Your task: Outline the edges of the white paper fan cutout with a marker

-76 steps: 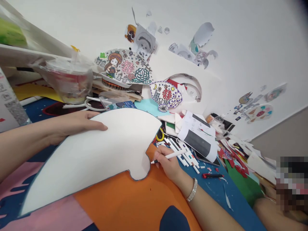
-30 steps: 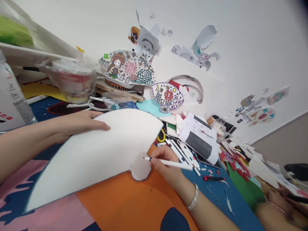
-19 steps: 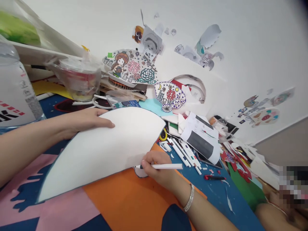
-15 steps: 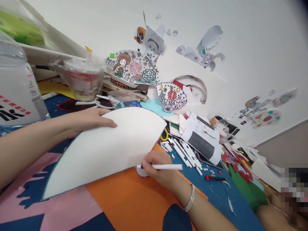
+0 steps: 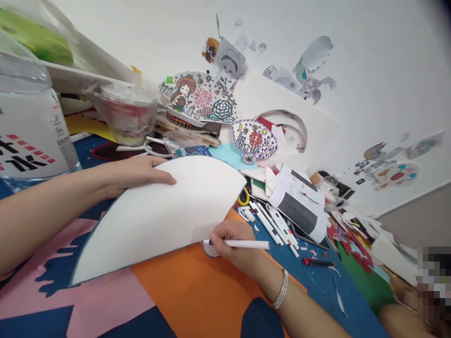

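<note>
Main change: R hand [image 5: 234, 244], w/ a sparkly silver bracelet [image 5: 281, 292] at the wrist, has gone from the outer side of the small rounded white tab [image 5: 210, 250] to its inner corner, where it meets the lower edge of the big white fan-shaped paper sheet [image 5: 165, 206]. About 1 sec ago the tip was over the tab's face; for the last half sec it's been at this corner. Touching or just above: can't tell. So it reads as careful edge work at one pt., not a hand in transit; a thin dark-blue line already runs along most of the visible edge.

R thumb & index pinch the slim white round-barrelled marker [image 5: 248, 244] near its tip; other R fingers curled, partly hidden. L hand [image 5: 144, 173]: no real change, gripping the upper-L rim, thumb flat on the sheet's face, other fingers mostly behind, so spread or together = can't tell. Sheet's mid-table, partly over the flat orange patch [image 5: 190, 277]. Loose white markers [image 5: 266, 224] lie to its R, apart from it.
</note>
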A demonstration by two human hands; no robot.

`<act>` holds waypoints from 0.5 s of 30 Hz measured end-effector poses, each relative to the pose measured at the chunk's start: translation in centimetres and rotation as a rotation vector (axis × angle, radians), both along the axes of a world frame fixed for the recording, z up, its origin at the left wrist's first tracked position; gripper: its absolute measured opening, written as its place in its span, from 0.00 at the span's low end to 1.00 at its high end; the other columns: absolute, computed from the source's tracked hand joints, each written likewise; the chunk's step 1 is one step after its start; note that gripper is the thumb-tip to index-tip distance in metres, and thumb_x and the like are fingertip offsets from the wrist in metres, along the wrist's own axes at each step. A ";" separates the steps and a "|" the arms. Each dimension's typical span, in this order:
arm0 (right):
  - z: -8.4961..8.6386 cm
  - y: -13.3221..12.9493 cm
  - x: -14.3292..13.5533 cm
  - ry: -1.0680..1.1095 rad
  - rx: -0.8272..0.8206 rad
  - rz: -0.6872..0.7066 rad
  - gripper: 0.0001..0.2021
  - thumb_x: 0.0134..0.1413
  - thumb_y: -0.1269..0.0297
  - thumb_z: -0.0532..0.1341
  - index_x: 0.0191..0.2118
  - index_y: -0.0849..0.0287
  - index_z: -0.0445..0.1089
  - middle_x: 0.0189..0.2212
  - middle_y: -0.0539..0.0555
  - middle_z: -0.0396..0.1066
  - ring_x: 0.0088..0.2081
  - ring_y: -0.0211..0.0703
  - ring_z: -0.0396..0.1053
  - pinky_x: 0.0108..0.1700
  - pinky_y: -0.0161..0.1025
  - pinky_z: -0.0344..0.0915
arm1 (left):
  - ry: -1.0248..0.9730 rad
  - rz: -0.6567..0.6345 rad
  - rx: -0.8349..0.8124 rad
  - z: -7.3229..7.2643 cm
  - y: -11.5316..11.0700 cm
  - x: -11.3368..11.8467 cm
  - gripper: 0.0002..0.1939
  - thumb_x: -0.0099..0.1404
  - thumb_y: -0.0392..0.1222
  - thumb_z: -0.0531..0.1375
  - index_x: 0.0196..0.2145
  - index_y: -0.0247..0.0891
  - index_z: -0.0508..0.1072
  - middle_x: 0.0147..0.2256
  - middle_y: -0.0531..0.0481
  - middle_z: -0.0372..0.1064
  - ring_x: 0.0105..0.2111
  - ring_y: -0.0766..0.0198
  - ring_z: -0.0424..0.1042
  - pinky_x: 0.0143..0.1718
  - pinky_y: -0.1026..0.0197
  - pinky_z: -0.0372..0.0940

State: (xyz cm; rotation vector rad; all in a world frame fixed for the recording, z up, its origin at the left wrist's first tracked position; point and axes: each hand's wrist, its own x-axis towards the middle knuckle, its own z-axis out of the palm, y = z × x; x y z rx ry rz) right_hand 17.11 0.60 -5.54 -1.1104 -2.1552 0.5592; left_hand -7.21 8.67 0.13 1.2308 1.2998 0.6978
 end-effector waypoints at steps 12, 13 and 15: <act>-0.3 0.0 0.1 0.025 -0.033 -0.022 0.11 0.51 0.66 0.55 0.20 0.56 0.56 0.18 0.48 0.61 0.22 0.37 0.60 0.23 0.33 0.55 | -0.003 -0.009 -0.008 -0.1 0.1 0.0 0.28 0.41 0.39 0.64 0.44 0.39 0.70 0.24 0.51 0.77 0.26 0.55 0.77 0.27 0.58 0.73; -0.3 -0.1 0.0 0.034 -0.036 -0.018 0.11 0.51 0.65 0.55 0.20 0.56 0.56 0.18 0.48 0.60 0.22 0.36 0.60 0.23 0.33 0.54 | -0.001 -0.013 -0.008 -0.1 0.1 0.0 0.28 0.41 0.39 0.64 0.43 0.39 0.70 0.25 0.51 0.77 0.27 0.55 0.77 0.27 0.58 0.73; -0.3 -0.1 0.0 0.051 -0.046 -0.012 0.12 0.50 0.65 0.55 0.19 0.55 0.55 0.17 0.47 0.60 0.21 0.36 0.59 0.22 0.33 0.54 | 0.002 -0.016 -0.009 -0.1 0.1 0.0 0.28 0.41 0.39 0.64 0.43 0.39 0.69 0.25 0.51 0.77 0.27 0.55 0.77 0.27 0.58 0.73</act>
